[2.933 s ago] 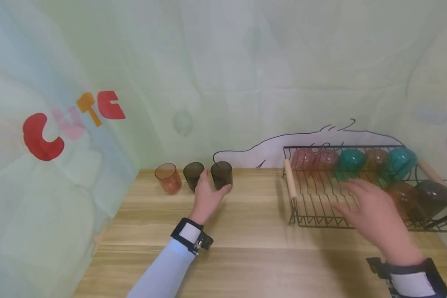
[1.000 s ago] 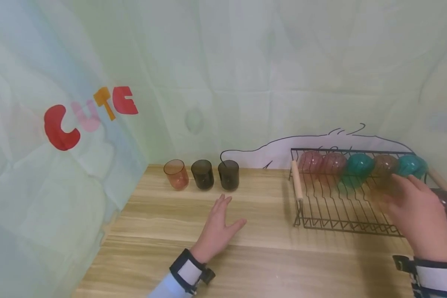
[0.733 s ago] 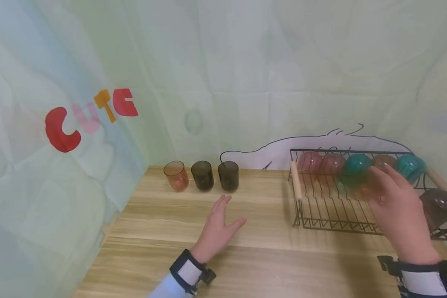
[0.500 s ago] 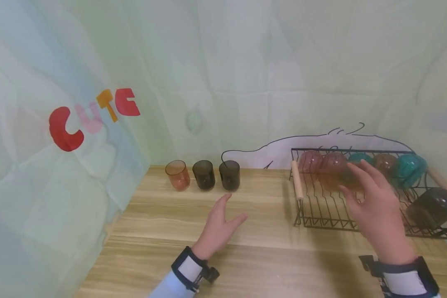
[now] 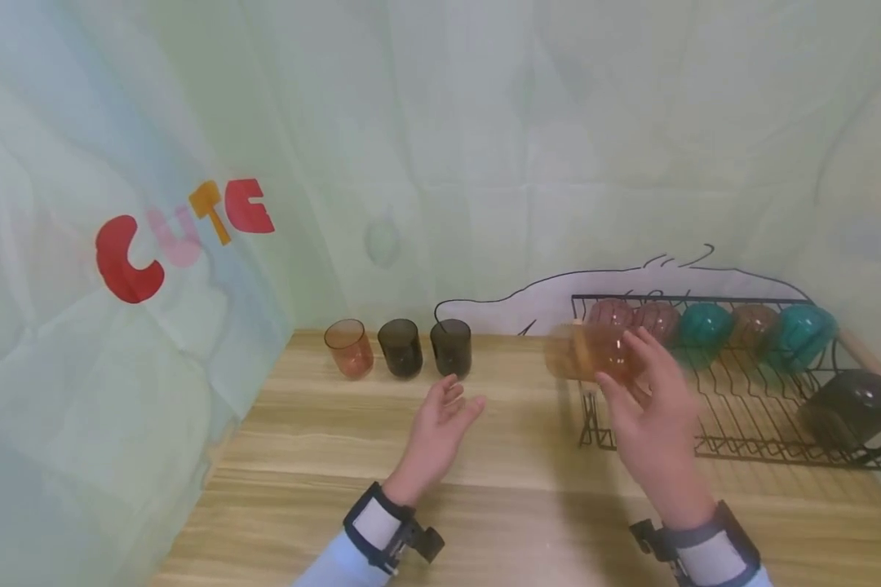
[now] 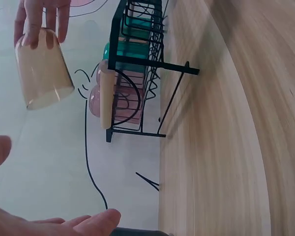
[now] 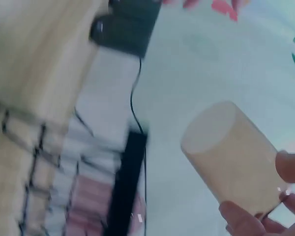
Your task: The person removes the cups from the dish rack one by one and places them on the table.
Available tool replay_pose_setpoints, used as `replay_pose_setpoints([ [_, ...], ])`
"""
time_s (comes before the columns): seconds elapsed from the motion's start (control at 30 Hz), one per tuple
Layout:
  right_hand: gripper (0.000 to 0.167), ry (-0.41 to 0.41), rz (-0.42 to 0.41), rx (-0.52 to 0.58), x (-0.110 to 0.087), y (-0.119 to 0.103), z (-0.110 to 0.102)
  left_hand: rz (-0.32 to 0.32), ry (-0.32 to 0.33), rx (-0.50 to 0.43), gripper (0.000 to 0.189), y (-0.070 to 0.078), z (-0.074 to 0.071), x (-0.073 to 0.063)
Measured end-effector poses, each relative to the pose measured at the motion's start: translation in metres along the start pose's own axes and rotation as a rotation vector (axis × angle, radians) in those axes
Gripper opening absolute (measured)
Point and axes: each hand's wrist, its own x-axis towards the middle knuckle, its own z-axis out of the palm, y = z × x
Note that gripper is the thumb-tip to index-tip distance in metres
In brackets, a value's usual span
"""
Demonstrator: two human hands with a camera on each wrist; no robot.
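Observation:
My right hand [image 5: 657, 432] pinches a clear amber cup [image 5: 595, 355] around its base end, above the left end of the black wire rack [image 5: 705, 444]. The cup lies on its side in the air, its mouth facing left in the head view. In the right wrist view, thumb and fingers grip the closed end of the amber cup [image 7: 241, 162]. My left hand [image 5: 433, 440] holds nothing; its fingers are loosely bent just in front of a dark grey cup [image 5: 451, 350]. Beside that stand another dark cup [image 5: 400, 350] and an orange-red cup [image 5: 349, 350], all upright.
In the rack's back row sit upside-down cups: pink ones [image 5: 611, 316], teal ones [image 5: 707, 326] and a brown one [image 5: 754, 324]. A dark cup [image 5: 855, 408] lies at its front right. A printed cloth [image 5: 484, 163] hangs behind the wooden table [image 5: 499, 522].
My left hand has let go of the right-hand dark cup and drawn back. My right hand has lifted the amber cup from the rack's front row and carried it left.

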Motion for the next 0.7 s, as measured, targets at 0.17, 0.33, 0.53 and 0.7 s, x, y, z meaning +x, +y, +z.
replay_pose_setpoints([
  [0.17, 0.076, -0.051, -0.009, 0.002, -0.015, -0.008, 0.025, -0.004, -0.021, -0.068, 0.067, 0.006, 0.002, 0.001],
  [0.33, 0.076, -0.082, 0.008, 0.026, -0.022, -0.015, 0.042, -0.006, -0.043, -0.116, 0.070, 0.011, 0.004, 0.003],
  [0.53, 0.072, -0.094, 0.021, 0.115, -0.029, -0.019, 0.051, -0.068, -0.103, -0.184, 0.073, 0.015, 0.006, 0.004],
  [0.7, 0.072, -0.099, -0.044, 0.076, -0.032, -0.022, 0.054, -0.095, -0.140, -0.247, 0.078, 0.015, 0.007, 0.007],
])
